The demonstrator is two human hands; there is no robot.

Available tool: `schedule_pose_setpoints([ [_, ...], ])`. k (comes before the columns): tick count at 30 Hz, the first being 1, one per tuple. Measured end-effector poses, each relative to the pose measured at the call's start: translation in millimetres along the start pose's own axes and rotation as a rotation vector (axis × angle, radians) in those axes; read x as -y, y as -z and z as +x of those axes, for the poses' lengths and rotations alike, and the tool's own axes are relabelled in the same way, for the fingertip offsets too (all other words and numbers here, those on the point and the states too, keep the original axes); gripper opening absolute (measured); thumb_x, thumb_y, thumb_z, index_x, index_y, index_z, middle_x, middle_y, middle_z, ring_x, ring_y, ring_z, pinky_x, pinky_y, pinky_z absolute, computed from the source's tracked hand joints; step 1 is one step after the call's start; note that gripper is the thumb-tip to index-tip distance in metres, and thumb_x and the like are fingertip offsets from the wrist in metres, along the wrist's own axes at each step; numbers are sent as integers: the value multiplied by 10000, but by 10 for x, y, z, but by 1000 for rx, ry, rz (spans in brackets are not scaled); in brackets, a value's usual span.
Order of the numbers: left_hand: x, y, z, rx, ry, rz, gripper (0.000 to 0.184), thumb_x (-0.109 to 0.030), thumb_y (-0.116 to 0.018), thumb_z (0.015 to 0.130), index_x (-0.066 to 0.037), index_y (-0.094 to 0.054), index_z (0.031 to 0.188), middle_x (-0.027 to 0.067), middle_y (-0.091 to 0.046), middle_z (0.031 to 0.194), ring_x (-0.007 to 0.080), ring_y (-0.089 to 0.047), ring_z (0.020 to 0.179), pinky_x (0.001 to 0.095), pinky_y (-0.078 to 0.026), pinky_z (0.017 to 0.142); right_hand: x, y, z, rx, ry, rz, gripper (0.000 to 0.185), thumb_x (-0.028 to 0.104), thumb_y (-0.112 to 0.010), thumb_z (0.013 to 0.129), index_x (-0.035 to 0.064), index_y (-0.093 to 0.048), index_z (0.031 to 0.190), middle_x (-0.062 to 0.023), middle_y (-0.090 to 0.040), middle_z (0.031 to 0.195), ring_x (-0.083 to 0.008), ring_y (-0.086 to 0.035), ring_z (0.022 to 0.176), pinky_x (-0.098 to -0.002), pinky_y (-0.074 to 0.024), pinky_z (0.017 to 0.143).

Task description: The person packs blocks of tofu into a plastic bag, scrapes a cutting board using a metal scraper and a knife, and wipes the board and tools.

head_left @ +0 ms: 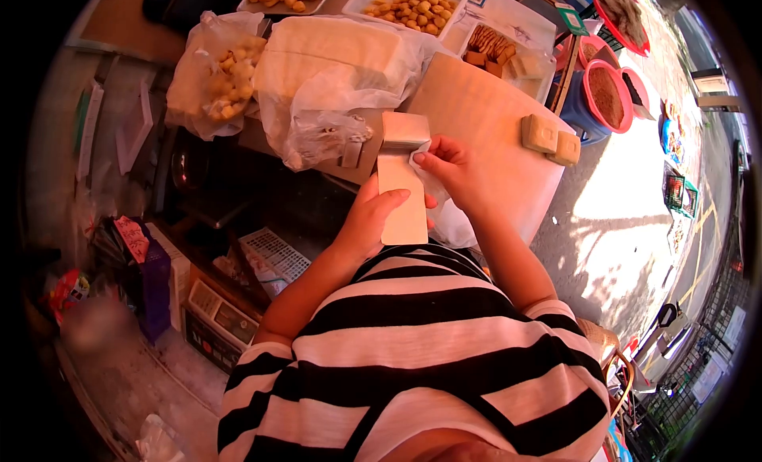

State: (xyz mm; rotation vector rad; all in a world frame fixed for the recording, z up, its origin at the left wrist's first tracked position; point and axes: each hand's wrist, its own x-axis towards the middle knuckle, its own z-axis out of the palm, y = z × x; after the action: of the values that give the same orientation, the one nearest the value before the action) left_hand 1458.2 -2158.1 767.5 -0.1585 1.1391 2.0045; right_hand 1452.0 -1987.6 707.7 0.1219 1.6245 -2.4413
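Note:
My left hand (pixel 371 216) is wrapped around a slim cream-coloured box (pixel 403 220) in front of my chest, with the thumb lying across its face. At its upper end, a flap-like part (pixel 406 128) stands up, silvery along its fold. My right hand (pixel 446 167) pinches a small whitish piece, thin like paper or plastic, at the box's upper right edge. Whether that piece belongs to the box I cannot tell. Below my right wrist hangs a crumpled clear plastic bag (pixel 453 224).
A large pale block under plastic sheeting (pixel 325 53) and a bag of fried puffs (pixel 230 81) lie ahead. Trays of puffs (pixel 413 8) stand behind. Two tofu-like squares (pixel 549 139) sit on the board (pixel 484 105). Red-rimmed tubs (pixel 607 97) stand beyond the right edge.

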Motion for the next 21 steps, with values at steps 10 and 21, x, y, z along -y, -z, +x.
schedule_pose_setpoints([
  [10,15,128,-56,-42,-9,25,356,-123,-462,858,24,-386,1173,246,-585,945,317,-631,754,383,-539,661,34,-140,-3,-90,206,-520,111,71,-578,802,-7,-610,874,-105,-594,659,-154,-543,581,-272,-433,579],
  [21,-77,112,-60,-37,-19,-63,348,-111,-444,850,30,-396,1164,250,-594,938,346,-629,739,402,-527,663,-46,20,190,-389,402,-542,87,-9,-606,748,6,-592,833,-87,-555,671,-211,-536,620,-291,-447,608],
])
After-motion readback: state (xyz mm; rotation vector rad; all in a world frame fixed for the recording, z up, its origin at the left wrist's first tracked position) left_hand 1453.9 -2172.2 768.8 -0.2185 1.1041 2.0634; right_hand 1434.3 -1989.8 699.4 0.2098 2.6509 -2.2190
